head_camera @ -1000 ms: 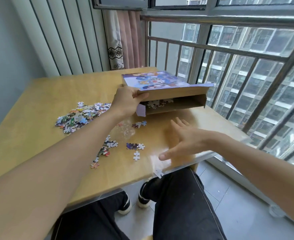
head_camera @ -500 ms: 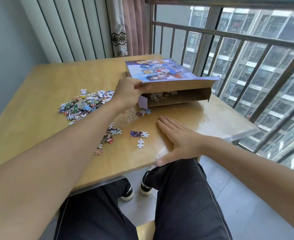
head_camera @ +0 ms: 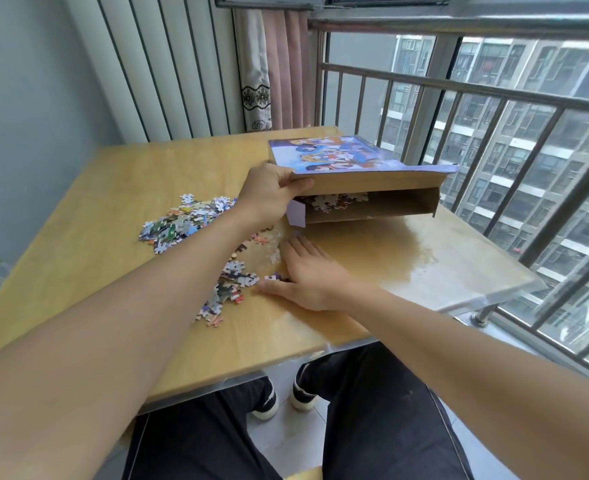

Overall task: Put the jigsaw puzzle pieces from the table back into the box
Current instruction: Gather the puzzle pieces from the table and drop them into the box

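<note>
A person seated at a wooden counter (head_camera: pixel 78 237) works with 2 bare hands beside a railed window (head_camera: pixel 494 98). The left hand (head_camera: pixel 269 194) grips the near left corner of the box (head_camera: pixel 355 174), thumb curled over the printed lid edge, fingers hidden under it, holding the lid raised so the box gapes toward the camera. Some pieces (head_camera: pixel 334 200) already lie inside the box, at its left end.

The right hand (head_camera: pixel 312 271) lies flat on the counter, fingers straight and together, thumb spread toward the left, holding nothing. Its thumb side touches a scatter (head_camera: pixel 232 282) of loose pieces just in front of the box, with 1 small piece (head_camera: pixel 274 277) against the thumb. A larger pile (head_camera: pixel 185 220) sits farther left on the counter, beyond the left forearm and apart from the box.

The counter's right half shows a glossy sheen. A pink curtain (head_camera: pixel 286 74) hangs at the far corner, next to a ribbed white panel (head_camera: pixel 165 64). Below the counter edge, dark trousers (head_camera: pixel 372 427) and 2 dark shoes with white soles (head_camera: pixel 301 396) rest on a grey tiled floor. Apartment blocks fill the view outside the railing.
</note>
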